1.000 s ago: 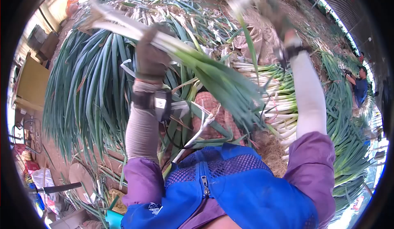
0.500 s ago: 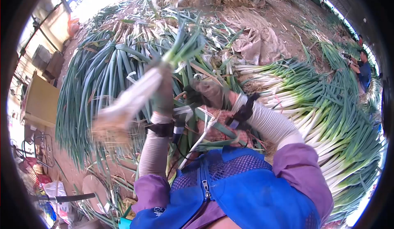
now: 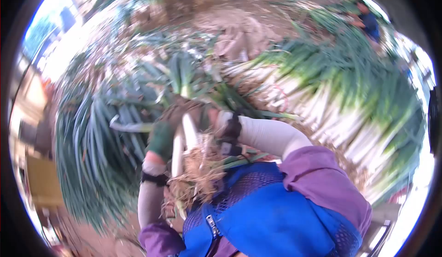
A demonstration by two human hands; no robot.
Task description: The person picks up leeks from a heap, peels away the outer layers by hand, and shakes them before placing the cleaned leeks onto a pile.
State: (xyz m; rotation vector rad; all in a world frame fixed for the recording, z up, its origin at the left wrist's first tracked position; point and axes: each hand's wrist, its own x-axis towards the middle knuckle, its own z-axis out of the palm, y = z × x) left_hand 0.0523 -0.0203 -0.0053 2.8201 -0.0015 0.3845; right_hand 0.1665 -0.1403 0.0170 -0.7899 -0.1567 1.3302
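Observation:
Both gloved hands are together in front of my chest, around a few leeks (image 3: 189,130) whose roots hang down toward the blue vest. My left hand (image 3: 162,135) wraps the stalks from the left side. My right hand (image 3: 202,113) closes on the same stalks from the right, its fingers partly blurred. Green leaves rise above the hands. Brown, tangled roots (image 3: 202,169) spread below them.
A heap of long green leaves (image 3: 99,142) lies on the left. White-stemmed leeks (image 3: 322,105) lie in a wide row on the right. A crumpled sack (image 3: 241,34) rests beyond. Another person (image 3: 368,23) is at the upper right.
The view has turned to the right. The leeks that swung out on the left now hang roots-down near the vest, and the right hand has joined the left one on them.

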